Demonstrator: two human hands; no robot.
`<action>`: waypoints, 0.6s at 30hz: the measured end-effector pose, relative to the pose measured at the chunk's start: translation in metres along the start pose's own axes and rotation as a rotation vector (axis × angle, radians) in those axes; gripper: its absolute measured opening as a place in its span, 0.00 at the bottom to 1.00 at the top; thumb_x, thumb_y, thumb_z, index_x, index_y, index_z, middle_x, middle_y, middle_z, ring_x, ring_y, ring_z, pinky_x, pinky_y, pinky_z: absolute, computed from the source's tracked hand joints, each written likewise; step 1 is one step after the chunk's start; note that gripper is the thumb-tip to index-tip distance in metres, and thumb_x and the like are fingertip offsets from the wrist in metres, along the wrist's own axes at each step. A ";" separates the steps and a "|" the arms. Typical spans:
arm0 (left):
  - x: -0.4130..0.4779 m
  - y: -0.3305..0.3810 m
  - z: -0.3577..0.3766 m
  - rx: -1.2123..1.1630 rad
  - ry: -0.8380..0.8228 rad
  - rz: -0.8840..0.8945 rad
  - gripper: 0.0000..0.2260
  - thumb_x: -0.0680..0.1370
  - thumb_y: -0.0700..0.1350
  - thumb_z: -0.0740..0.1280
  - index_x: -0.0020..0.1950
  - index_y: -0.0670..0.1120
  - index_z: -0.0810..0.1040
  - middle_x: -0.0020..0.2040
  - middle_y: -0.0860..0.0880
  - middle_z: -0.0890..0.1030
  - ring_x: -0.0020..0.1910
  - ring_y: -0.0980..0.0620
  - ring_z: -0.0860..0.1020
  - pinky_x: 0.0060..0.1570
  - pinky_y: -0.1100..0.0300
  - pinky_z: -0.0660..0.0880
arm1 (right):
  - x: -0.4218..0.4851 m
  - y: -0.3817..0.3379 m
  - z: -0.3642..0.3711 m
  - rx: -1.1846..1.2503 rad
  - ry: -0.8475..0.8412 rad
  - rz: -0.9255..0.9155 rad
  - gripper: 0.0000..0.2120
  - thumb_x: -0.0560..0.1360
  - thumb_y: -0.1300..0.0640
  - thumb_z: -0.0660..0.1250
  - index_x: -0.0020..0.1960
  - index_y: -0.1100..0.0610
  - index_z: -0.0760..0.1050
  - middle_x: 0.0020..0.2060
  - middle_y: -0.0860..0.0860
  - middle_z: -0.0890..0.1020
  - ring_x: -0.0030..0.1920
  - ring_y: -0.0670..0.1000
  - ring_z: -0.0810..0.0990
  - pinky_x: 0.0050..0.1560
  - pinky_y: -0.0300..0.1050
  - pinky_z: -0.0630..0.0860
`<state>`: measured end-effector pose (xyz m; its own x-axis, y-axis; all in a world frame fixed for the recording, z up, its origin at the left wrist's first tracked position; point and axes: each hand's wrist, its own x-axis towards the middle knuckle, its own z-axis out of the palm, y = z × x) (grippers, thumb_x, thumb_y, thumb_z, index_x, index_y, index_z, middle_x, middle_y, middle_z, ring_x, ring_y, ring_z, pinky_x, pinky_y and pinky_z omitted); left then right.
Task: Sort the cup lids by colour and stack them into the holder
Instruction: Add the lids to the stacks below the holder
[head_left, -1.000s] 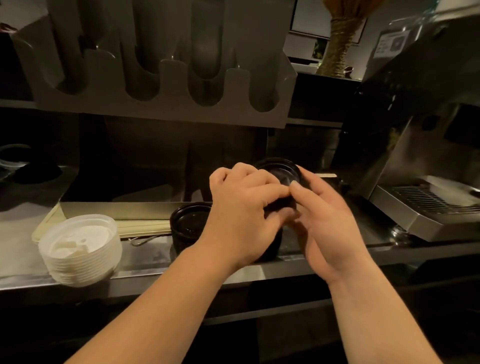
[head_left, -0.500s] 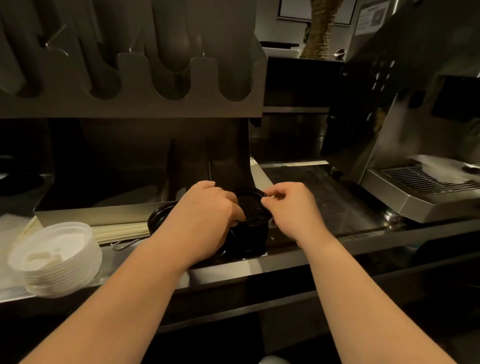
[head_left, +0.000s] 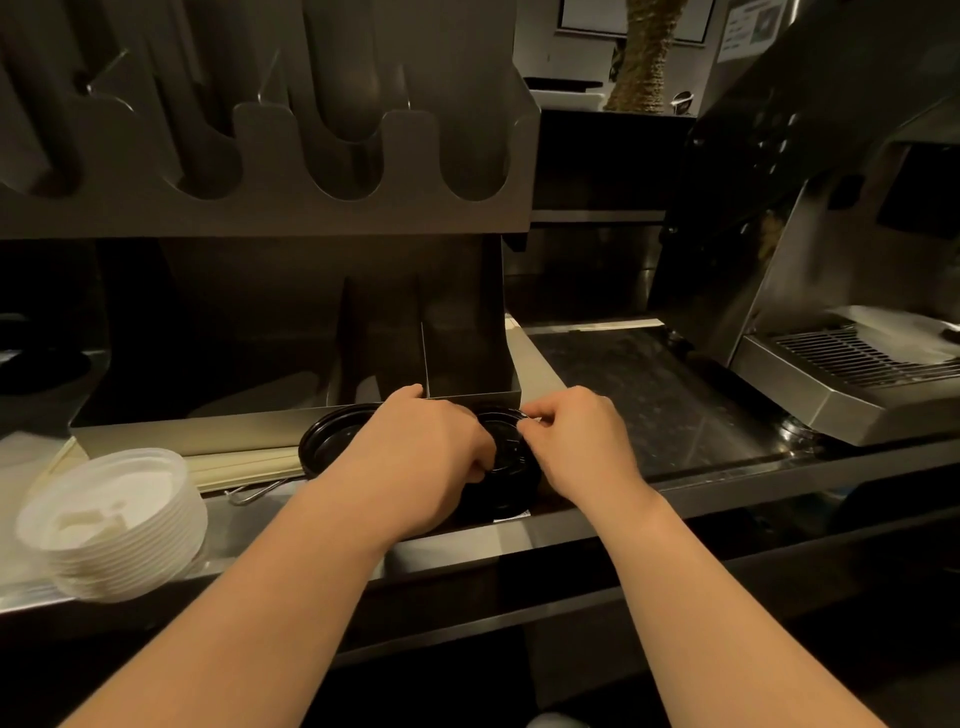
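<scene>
Black cup lids are sitting in a short stack near the front edge of a steel surface, and both bare hands are meeting on them. The left hand is draping over the left side of the stack, its fingers curling down round the lids. The right hand is resting against the right side, its thumb and bent fingers pinching the rim of the top lid.

A second black stack is lying just to the left, partly hidden behind the left hand. White lids are standing in a taller stack well apart, at the far left of the surface. Between the white and black stacks, a pale flat board and a bent wire piece are lying side by side.

A dark lid holder is rising behind everything. Its upper front is showing a row of rounded slots, and beneath them upright dividers are splitting the base into open compartments. The rightmost compartment is standing directly behind the hands, too dim to show its contents.

A steel coffee machine is filling the right side, its slotted drip tray jutting out over the surface.
</scene>
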<state>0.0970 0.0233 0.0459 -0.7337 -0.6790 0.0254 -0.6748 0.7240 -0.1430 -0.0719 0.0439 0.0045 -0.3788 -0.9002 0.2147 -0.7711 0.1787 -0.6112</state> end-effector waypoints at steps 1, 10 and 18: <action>0.000 -0.001 0.001 -0.019 0.010 0.007 0.16 0.83 0.45 0.62 0.68 0.60 0.75 0.69 0.58 0.73 0.72 0.56 0.69 0.79 0.49 0.49 | 0.000 -0.001 0.000 -0.019 -0.007 -0.003 0.13 0.81 0.53 0.68 0.64 0.51 0.81 0.57 0.50 0.84 0.55 0.49 0.81 0.47 0.35 0.70; -0.001 -0.005 0.013 -0.138 0.020 0.028 0.12 0.80 0.42 0.66 0.57 0.60 0.75 0.60 0.57 0.76 0.63 0.57 0.75 0.79 0.45 0.53 | 0.004 -0.006 -0.004 -0.221 -0.049 -0.021 0.13 0.79 0.50 0.69 0.64 0.46 0.79 0.51 0.48 0.84 0.44 0.47 0.78 0.35 0.37 0.69; 0.000 -0.001 -0.001 -0.096 0.006 0.008 0.15 0.80 0.39 0.64 0.63 0.55 0.79 0.57 0.55 0.82 0.62 0.53 0.77 0.78 0.54 0.52 | 0.005 -0.007 0.000 -0.226 -0.100 0.060 0.14 0.79 0.52 0.69 0.65 0.46 0.79 0.52 0.49 0.84 0.48 0.50 0.81 0.42 0.42 0.76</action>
<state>0.0976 0.0224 0.0469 -0.7397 -0.6722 0.0306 -0.6729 0.7382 -0.0474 -0.0686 0.0376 0.0096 -0.3834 -0.9182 0.0995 -0.8479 0.3071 -0.4322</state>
